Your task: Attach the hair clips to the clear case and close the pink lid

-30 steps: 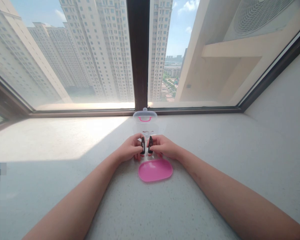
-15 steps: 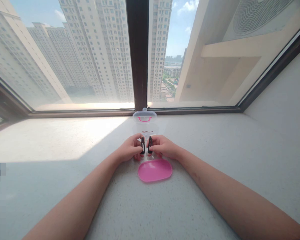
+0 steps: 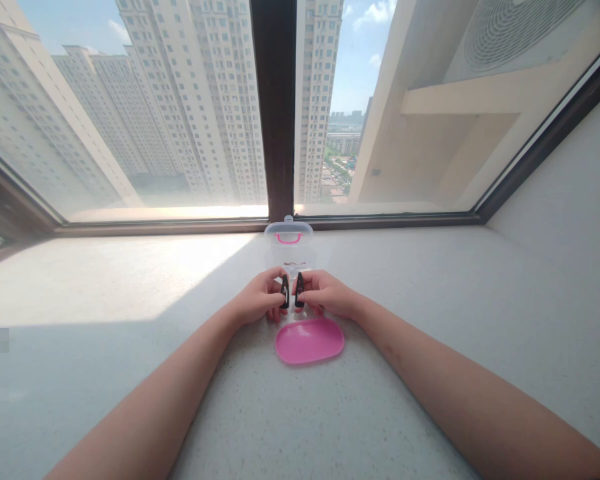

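Note:
Side by side, my two hands each pinch a black snap hair clip, held upright with a small gap between them. My left hand [image 3: 260, 297] is closed on one hair clip [image 3: 285, 291], thumb on its near side. The other hair clip [image 3: 299, 290] is between the thumb and fingers of my right hand [image 3: 329, 293]. Just in front of the hands lies a pink oval tray [image 3: 310, 341]. Behind them stands a clear plastic box, its translucent lid [image 3: 289, 229] raised and fitted with a pink handle [image 3: 289, 240]. My hands hide the box's near part.
Everything rests on a white speckled sill [image 3: 300, 420]. At its back runs a dark window frame [image 3: 180, 227] with a thick upright post [image 3: 276, 120], close behind the box lid. A white wall [image 3: 570, 173] bounds the right side. Sunlight falls across the left.

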`<state>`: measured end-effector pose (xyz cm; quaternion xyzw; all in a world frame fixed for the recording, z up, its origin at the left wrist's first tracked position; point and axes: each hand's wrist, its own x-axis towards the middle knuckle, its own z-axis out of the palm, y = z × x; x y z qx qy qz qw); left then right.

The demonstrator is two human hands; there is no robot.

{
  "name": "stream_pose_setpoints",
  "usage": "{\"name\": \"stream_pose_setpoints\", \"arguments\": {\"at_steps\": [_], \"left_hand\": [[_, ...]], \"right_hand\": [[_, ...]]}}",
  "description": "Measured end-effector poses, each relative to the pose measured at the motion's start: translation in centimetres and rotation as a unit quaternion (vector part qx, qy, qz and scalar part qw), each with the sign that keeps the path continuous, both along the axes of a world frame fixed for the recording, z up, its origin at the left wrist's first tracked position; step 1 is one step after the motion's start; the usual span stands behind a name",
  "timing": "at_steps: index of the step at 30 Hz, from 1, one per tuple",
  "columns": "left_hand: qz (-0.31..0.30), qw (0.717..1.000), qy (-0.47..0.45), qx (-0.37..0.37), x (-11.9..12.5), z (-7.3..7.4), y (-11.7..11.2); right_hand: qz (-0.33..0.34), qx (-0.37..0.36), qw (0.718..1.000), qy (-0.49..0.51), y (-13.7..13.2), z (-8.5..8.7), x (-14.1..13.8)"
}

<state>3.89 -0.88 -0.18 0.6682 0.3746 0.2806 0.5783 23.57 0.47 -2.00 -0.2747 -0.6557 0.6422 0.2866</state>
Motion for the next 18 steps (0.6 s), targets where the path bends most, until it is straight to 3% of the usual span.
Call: {"name": "stream_pose_setpoints", "arguments": {"at_steps": [18], "left_hand": [[0.002, 1.0, -0.004, -0.008, 0.02, 0.06, 0.0]], "right_hand": [[0.001, -0.004, 1.0, 0.006, -0.06, 0.1, -0.08]]}}
